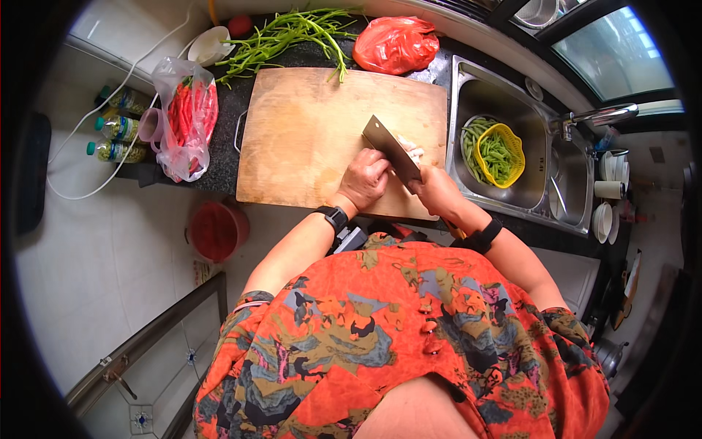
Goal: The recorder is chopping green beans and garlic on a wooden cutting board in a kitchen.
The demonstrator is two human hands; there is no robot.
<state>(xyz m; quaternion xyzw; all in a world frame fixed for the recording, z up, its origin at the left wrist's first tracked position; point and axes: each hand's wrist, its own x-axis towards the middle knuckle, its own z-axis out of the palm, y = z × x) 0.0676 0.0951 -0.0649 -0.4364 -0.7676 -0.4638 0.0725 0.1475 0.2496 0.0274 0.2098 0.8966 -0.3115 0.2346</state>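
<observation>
My right hand (437,191) grips a cleaver (390,147) by its handle end, with the blade standing on edge and slanting up and left over the wooden cutting board (296,131). Close against the blade's left face is my left hand (364,176), its fingers curled down towards the board. Whatever lies under those fingers is hidden. Pale pieces of food, possibly sliced meat (411,149), lie on the board just right of the blade and are partly covered by it.
Long green stems (290,38) overhang the board's far edge beside a red plastic bag (396,45). Left stands a clear bag of red chillies (189,120). Right, a steel sink (469,93) holds a yellow basket (521,162) with green beans. A red bucket (218,230) stands below.
</observation>
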